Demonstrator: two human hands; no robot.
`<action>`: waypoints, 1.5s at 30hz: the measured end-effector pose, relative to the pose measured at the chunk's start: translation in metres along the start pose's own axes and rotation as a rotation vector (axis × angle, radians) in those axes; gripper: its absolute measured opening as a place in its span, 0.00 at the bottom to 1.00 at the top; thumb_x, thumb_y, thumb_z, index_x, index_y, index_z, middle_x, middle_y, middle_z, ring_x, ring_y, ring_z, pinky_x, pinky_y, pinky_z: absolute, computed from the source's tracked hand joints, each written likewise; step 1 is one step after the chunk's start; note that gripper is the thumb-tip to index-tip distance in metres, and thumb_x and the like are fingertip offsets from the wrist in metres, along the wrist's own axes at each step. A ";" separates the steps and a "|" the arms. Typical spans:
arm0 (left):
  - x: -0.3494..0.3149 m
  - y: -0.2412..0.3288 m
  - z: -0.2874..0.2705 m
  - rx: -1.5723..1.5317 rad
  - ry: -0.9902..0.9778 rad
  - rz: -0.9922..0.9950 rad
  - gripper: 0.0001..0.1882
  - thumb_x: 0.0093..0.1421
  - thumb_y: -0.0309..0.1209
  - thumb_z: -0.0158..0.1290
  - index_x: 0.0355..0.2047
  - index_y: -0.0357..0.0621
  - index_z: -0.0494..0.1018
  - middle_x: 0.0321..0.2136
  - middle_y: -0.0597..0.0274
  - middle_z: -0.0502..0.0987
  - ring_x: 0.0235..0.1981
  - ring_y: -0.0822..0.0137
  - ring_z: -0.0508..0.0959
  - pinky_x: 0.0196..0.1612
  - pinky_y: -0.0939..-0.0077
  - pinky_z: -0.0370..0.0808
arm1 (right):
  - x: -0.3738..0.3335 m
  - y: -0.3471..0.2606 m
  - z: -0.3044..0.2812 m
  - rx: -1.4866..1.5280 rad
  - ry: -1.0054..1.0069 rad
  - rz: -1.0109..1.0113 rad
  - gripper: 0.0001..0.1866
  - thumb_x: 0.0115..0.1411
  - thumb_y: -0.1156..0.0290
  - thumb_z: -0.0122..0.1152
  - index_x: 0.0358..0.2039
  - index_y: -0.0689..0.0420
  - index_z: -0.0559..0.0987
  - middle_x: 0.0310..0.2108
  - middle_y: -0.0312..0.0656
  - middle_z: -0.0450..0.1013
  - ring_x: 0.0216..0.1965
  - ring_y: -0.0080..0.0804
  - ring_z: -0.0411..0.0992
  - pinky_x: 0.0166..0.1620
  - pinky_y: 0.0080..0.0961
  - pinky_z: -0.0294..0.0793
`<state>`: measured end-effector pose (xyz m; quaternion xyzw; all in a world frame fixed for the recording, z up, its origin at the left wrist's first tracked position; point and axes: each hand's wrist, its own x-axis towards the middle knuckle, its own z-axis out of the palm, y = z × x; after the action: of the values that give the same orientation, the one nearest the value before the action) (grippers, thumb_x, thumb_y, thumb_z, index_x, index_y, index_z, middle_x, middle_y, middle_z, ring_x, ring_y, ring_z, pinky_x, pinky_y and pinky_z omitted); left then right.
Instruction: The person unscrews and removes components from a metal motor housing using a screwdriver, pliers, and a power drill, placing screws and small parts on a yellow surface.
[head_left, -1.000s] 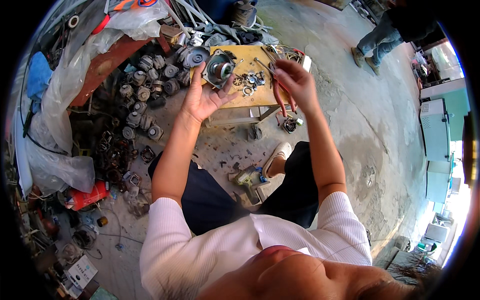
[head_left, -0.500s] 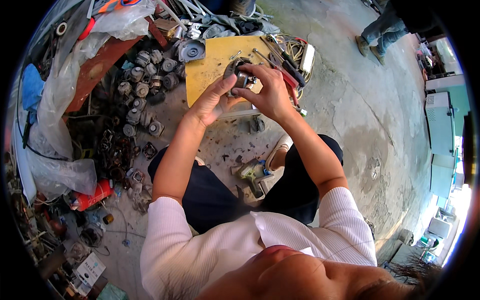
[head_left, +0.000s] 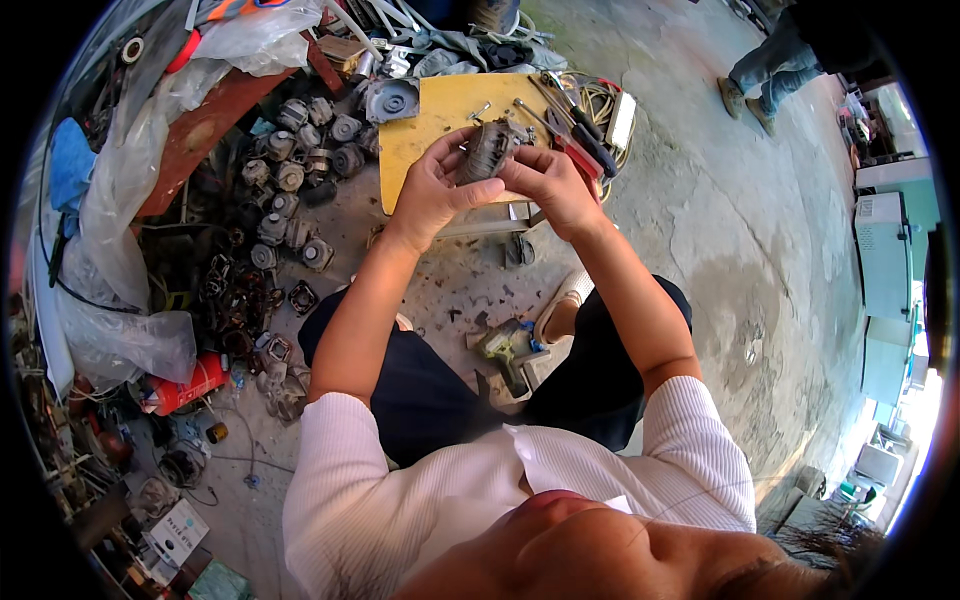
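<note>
A small grey-brown motor (head_left: 487, 150) with a ribbed casing is held up over the near part of the yellow tabletop (head_left: 435, 100). My left hand (head_left: 440, 188) is closed round its left side, thumb along the near edge. From the right, my right hand (head_left: 553, 182) grips it with bent fingers; its fingertips are partly hidden behind the casing. A square grey metal cover (head_left: 392, 99) with a round recess lies at the tabletop's far left corner. Small loose screws or bolts (head_left: 481, 108) lie beyond the motor.
Screwdrivers and pliers (head_left: 580, 135) and a coiled cable with a white power strip (head_left: 619, 122) line the table's right side. Several similar motors (head_left: 290, 177) are heaped on the floor at left. A green cordless drill (head_left: 503, 352) lies between my feet. Another person's legs (head_left: 775, 75) stand far right.
The motor has been turned, so its ribbed casing now faces me instead of its inner side. My right hand has dropped from over its top to its right side.
</note>
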<state>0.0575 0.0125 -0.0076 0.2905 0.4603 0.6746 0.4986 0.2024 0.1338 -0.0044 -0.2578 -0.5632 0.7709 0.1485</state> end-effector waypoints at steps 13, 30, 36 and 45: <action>-0.004 -0.023 0.005 0.050 -0.024 0.061 0.43 0.48 0.26 0.66 0.59 0.46 0.52 0.51 0.51 0.68 0.53 0.62 0.71 0.55 0.69 0.70 | -0.006 0.015 -0.013 0.546 -0.274 0.375 0.26 0.60 0.52 0.63 0.53 0.52 0.73 0.51 0.39 0.74 0.54 0.34 0.71 0.64 0.47 0.61; -0.019 -0.011 0.006 0.226 -0.074 0.075 0.56 0.46 0.38 0.69 0.68 0.48 0.46 0.53 0.50 0.65 0.54 0.60 0.70 0.58 0.66 0.68 | -0.010 0.032 -0.006 0.356 -0.231 0.303 0.18 0.63 0.53 0.59 0.49 0.49 0.75 0.42 0.31 0.74 0.42 0.21 0.72 0.50 0.25 0.69; -0.018 -0.012 0.003 0.235 -0.082 0.079 0.57 0.45 0.37 0.70 0.69 0.49 0.46 0.53 0.51 0.64 0.53 0.60 0.71 0.55 0.67 0.71 | -0.009 0.035 -0.006 0.347 -0.211 0.315 0.14 0.63 0.55 0.59 0.45 0.47 0.76 0.38 0.29 0.74 0.37 0.17 0.72 0.42 0.20 0.69; -0.020 -0.009 0.006 0.257 -0.064 0.072 0.56 0.45 0.35 0.69 0.69 0.47 0.46 0.54 0.52 0.64 0.53 0.61 0.71 0.55 0.68 0.71 | -0.004 0.041 -0.008 0.324 -0.247 0.296 0.16 0.65 0.57 0.56 0.50 0.49 0.74 0.44 0.31 0.73 0.42 0.20 0.72 0.48 0.24 0.68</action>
<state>0.0726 -0.0037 -0.0119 0.3897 0.5163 0.6179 0.4471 0.2131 0.1248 -0.0443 -0.2143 -0.4021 0.8902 0.0035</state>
